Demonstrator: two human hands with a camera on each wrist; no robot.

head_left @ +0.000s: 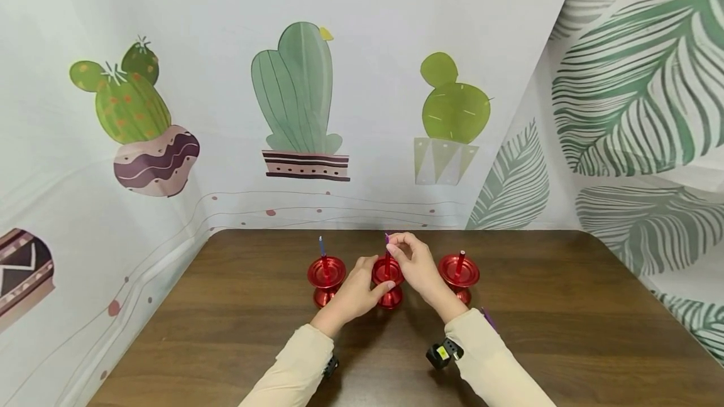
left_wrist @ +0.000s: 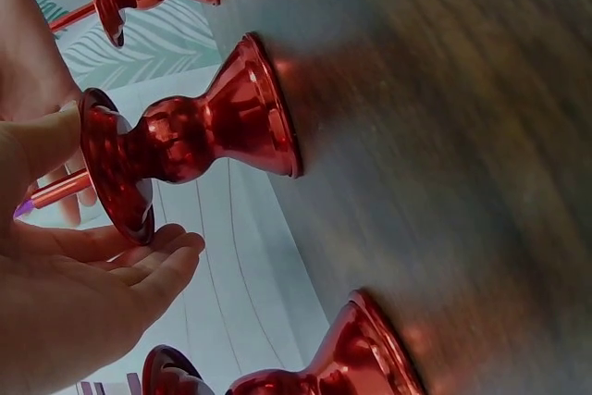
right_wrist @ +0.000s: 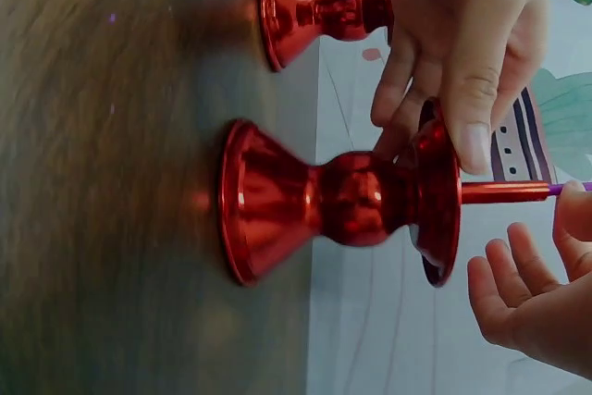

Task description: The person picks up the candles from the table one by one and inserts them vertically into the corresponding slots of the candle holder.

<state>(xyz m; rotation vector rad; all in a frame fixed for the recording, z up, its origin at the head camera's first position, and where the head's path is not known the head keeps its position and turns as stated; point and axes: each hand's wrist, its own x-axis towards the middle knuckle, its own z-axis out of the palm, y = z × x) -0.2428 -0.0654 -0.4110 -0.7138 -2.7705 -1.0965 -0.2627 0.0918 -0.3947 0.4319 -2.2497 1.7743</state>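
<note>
Upright on the table stands the middle red metal candle holder [head_left: 389, 299], with a thin red tube [right_wrist: 504, 192] rising from its dish. My left hand [head_left: 356, 291] grips the dish by its rim, thumb on the near side. At the top of the tube a purple candle [head_left: 387, 240] stands in line with it, its lower end at the tube's mouth. Thumb and forefinger of my right hand [head_left: 415, 265] pinch this candle; in the right wrist view the other fingers hang loosely curled below.
To the left is a matching candle holder [head_left: 325, 298] with a blue candle [head_left: 322, 245] upright in its tube. Another holder [head_left: 462, 294] on the right shows a bare tube. Something thin and purple [head_left: 488, 317] lies beside my right sleeve. A printed cloth [head_left: 379, 112] hangs behind the brown table [head_left: 226, 331].
</note>
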